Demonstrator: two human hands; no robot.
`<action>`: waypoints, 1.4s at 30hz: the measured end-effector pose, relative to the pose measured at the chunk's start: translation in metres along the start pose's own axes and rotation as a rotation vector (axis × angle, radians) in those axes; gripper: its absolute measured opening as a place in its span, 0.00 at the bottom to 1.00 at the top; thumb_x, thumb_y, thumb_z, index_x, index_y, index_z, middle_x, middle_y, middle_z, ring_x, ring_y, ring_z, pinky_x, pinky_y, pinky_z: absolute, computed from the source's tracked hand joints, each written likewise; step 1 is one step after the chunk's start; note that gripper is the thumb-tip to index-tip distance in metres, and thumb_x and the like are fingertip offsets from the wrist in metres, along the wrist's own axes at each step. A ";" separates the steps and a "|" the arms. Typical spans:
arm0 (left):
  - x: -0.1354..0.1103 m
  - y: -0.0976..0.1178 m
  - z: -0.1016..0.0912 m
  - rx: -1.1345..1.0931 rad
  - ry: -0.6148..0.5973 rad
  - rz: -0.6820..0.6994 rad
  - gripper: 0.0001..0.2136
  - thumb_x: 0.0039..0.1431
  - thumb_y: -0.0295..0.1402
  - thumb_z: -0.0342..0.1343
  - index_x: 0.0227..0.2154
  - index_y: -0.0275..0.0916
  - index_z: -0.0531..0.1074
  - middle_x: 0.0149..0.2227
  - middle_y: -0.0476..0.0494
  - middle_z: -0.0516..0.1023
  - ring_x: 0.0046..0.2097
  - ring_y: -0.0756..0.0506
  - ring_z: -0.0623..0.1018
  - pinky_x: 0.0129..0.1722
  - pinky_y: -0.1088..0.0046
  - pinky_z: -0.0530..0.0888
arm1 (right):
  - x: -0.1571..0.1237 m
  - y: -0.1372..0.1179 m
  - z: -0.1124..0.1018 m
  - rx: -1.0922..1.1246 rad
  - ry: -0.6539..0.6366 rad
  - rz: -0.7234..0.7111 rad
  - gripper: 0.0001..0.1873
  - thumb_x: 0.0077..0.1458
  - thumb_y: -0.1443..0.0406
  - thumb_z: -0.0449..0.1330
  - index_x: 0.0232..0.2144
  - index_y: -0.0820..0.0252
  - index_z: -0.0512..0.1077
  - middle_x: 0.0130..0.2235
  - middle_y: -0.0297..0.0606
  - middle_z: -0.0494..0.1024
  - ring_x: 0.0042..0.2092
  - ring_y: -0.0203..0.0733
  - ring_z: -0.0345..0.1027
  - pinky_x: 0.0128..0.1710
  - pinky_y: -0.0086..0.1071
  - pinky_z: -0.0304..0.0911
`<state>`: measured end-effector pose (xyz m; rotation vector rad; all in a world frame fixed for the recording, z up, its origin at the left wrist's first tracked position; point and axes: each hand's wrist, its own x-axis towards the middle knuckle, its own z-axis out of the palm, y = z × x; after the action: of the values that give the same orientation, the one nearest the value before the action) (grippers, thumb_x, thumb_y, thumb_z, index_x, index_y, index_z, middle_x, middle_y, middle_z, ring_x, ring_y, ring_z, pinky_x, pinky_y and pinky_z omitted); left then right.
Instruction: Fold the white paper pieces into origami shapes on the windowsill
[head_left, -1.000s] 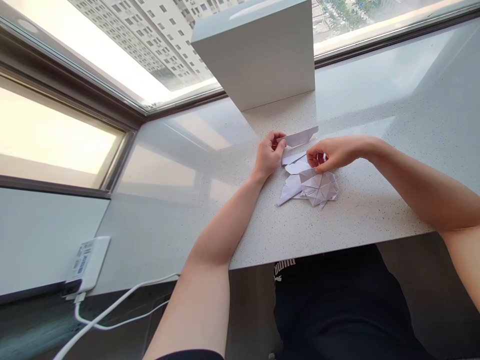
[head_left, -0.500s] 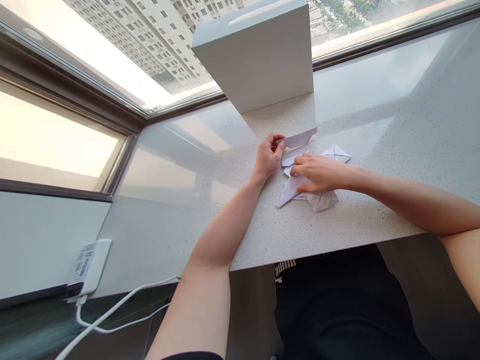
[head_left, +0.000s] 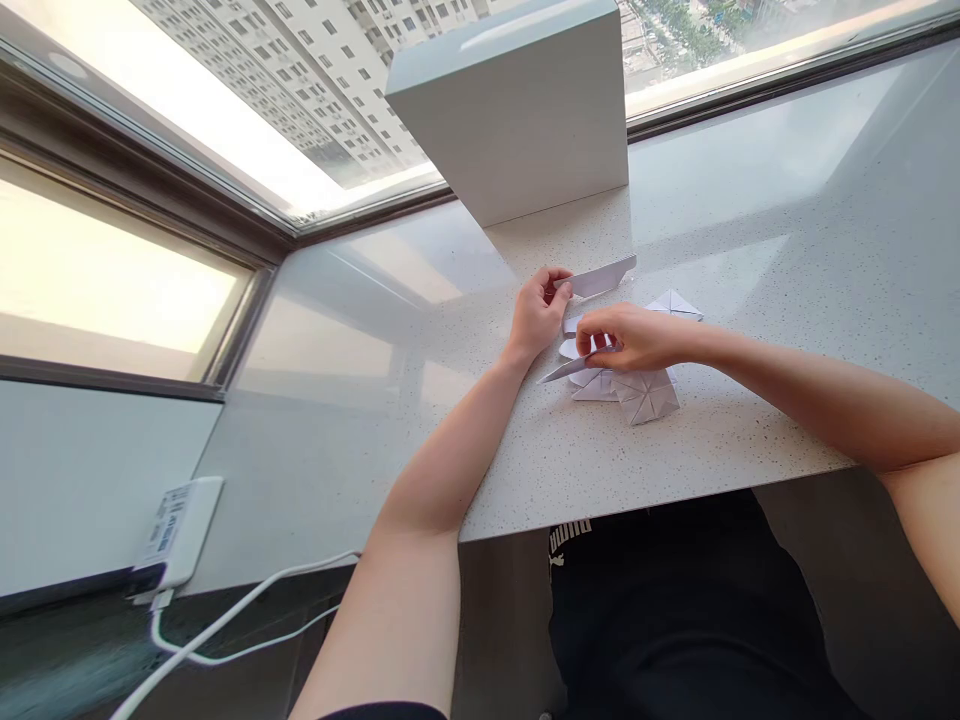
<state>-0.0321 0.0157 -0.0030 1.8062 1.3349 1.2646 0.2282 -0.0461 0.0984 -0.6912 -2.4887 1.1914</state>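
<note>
On the speckled countertop (head_left: 750, 400) lies creased origami paper (head_left: 645, 396).

I'm sitting in what looks like a high-rise flat, at a speckled white stone counter (head_left: 720, 430), apartment towers (head_left: 315, 70) filling the dark-framed window (head_left: 225, 130) at twelve o'clock.
</note>
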 end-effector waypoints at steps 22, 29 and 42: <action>-0.005 0.013 -0.002 -0.005 -0.083 0.043 0.13 0.80 0.48 0.71 0.55 0.46 0.87 0.44 0.41 0.91 0.43 0.42 0.89 0.43 0.67 0.85 | 0.003 0.061 -0.046 0.096 0.556 0.316 0.34 0.77 0.38 0.66 0.71 0.50 0.74 0.61 0.51 0.86 0.58 0.62 0.84 0.61 0.59 0.85; -0.005 0.016 -0.002 -0.035 -0.100 0.032 0.15 0.82 0.52 0.70 0.55 0.47 0.86 0.48 0.40 0.92 0.46 0.41 0.92 0.49 0.64 0.88 | 0.003 0.070 -0.044 0.088 0.577 0.361 0.31 0.73 0.37 0.68 0.60 0.52 0.80 0.63 0.55 0.87 0.57 0.65 0.87 0.56 0.55 0.87; -0.006 0.016 -0.003 0.006 -0.109 0.053 0.20 0.77 0.55 0.77 0.57 0.46 0.87 0.48 0.40 0.91 0.42 0.43 0.87 0.47 0.64 0.89 | -0.005 0.066 -0.040 -0.052 0.571 0.419 0.28 0.74 0.52 0.69 0.69 0.51 0.73 0.44 0.43 0.90 0.48 0.60 0.84 0.57 0.55 0.80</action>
<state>-0.0290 0.0043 0.0092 1.8976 1.2398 1.1726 0.2697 0.0130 0.0707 -1.3942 -1.9508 0.8793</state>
